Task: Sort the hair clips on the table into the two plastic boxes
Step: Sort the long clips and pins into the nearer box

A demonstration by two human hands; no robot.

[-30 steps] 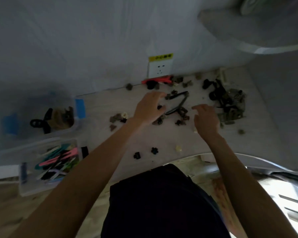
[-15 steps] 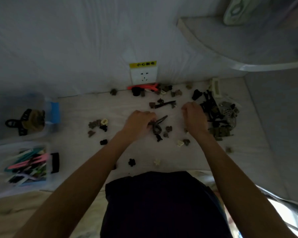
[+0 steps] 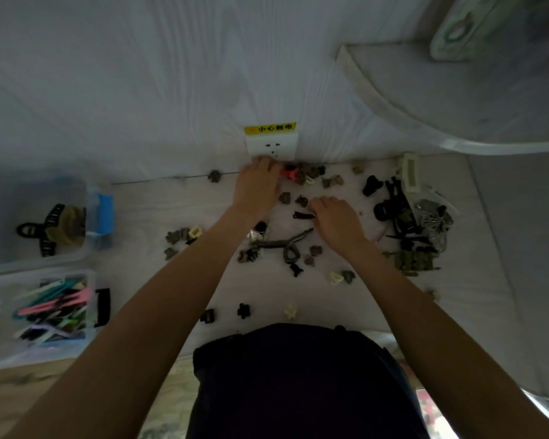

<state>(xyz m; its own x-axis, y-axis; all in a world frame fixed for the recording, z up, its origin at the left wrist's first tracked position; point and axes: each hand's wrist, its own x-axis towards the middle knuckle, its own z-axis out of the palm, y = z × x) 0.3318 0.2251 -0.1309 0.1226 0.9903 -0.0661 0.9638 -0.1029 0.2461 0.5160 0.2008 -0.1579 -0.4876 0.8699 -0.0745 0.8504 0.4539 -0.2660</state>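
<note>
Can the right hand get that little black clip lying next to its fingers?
Probably yes. The right hand has its fingertips right beside the small black clip, which lies flat on the table. Nothing covers the clip, and the left hand is further back by the wall.

A white wall (image 3: 140,90) with a faint wood-grain pattern rises behind the pale table (image 3: 159,217). A white socket (image 3: 271,147) with a yellow warning label (image 3: 270,128) sits on it, just beyond the fingertips. Up and to the right of the fingers, a curved white shelf (image 3: 425,99) juts out from the wall. The light is dim and bluish.
</note>
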